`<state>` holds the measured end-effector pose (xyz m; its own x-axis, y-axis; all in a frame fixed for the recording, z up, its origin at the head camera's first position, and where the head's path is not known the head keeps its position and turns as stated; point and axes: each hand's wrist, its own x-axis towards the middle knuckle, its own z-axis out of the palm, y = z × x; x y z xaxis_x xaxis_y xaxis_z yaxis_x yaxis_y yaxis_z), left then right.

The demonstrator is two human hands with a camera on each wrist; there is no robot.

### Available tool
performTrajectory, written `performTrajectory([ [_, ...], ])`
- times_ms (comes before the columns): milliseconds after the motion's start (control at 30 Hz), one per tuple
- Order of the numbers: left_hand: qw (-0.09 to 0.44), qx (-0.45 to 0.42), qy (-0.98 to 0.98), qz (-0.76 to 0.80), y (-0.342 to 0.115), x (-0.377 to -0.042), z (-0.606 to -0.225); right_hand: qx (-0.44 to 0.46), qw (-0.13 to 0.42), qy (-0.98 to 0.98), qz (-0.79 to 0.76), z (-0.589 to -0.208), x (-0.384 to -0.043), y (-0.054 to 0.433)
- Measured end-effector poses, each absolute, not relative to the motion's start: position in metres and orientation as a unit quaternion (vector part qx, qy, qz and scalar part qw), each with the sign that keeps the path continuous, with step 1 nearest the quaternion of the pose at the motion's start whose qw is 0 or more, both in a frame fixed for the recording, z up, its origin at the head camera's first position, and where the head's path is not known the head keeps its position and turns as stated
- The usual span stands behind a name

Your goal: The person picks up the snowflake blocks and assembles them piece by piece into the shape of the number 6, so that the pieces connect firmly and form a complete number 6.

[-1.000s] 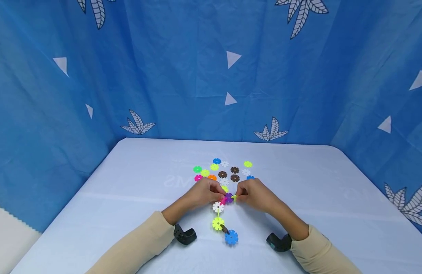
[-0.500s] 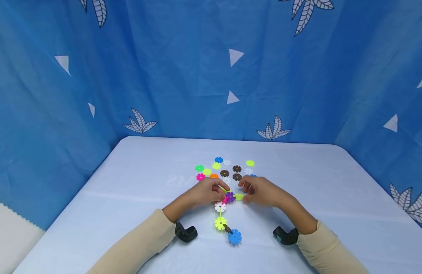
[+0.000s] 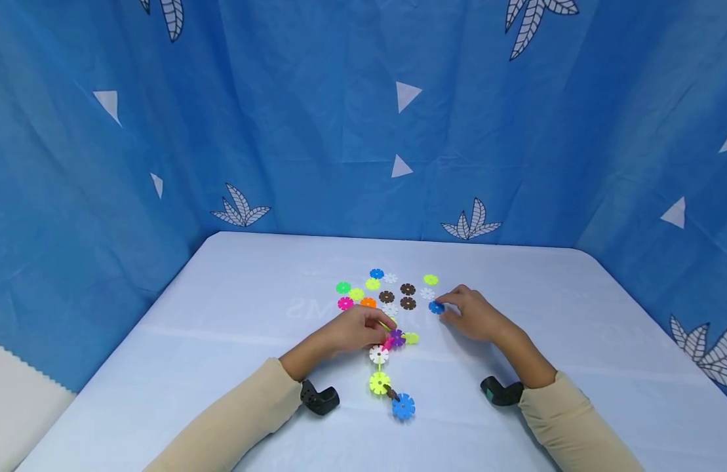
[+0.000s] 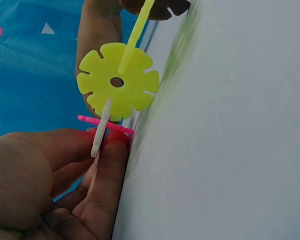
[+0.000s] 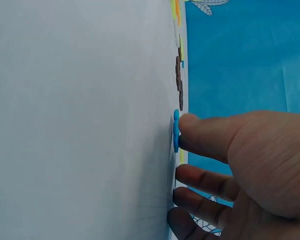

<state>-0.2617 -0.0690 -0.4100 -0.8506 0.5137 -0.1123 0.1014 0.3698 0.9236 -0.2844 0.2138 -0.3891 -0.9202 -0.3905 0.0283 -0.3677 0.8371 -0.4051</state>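
My left hand (image 3: pixel 357 328) pinches the pink notched disc (image 4: pixel 120 129) of a chain of interlocking plastic discs. Purple (image 3: pixel 397 337) and yellow-green (image 3: pixel 412 338) discs join on at the pink one's right. Toward me the chain runs through a white disc (image 3: pixel 379 354), a yellow disc (image 3: pixel 379 383) and a brown disc (image 3: pixel 391 393) to a blue disc (image 3: pixel 403 406). Farther right, my right hand (image 3: pixel 472 314) is at a loose blue disc (image 5: pixel 176 131) lying flat on the table. Its thumb tip is right at that disc, the other fingers spread.
Loose discs lie flat beyond the hands, among them brown (image 3: pixel 408 303), orange (image 3: pixel 368 303), pink (image 3: pixel 345 303), green (image 3: pixel 343 287) and white (image 3: pixel 427 294) ones. A blue curtain (image 3: pixel 339 131) hangs behind the white table (image 3: pixel 251 275). Both wrists wear black devices (image 3: pixel 320 398).
My right hand has let go of the yellow-green disc at the chain's end and moved right and away to the loose blue disc. My left hand stays on the chain.
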Motion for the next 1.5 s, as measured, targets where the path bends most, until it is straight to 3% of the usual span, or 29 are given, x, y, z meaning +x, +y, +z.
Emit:
performTrajectory([
  [267, 0.196, 0.195, 0.807, 0.522, -0.068, -0.262, -0.409, -0.151, 0.077, 0.959, -0.225, -0.388, -0.284, 0.212],
  [533, 0.194, 0.183, 0.807, 0.527, -0.068, -0.262, -0.411, -0.134, 0.093, 0.946, -0.282, -0.384, -0.279, 0.21],
  [900, 0.189, 0.179, 0.802, 0.537, -0.068, -0.262, -0.411, -0.167, 0.223, 0.832, -0.479, -0.383, -0.275, 0.203],
  [1500, 0.198, 0.187, 0.793, 0.545, -0.069, -0.263, -0.411, -0.139, 0.243, 0.804, -0.524, -0.391, -0.273, 0.195],
])
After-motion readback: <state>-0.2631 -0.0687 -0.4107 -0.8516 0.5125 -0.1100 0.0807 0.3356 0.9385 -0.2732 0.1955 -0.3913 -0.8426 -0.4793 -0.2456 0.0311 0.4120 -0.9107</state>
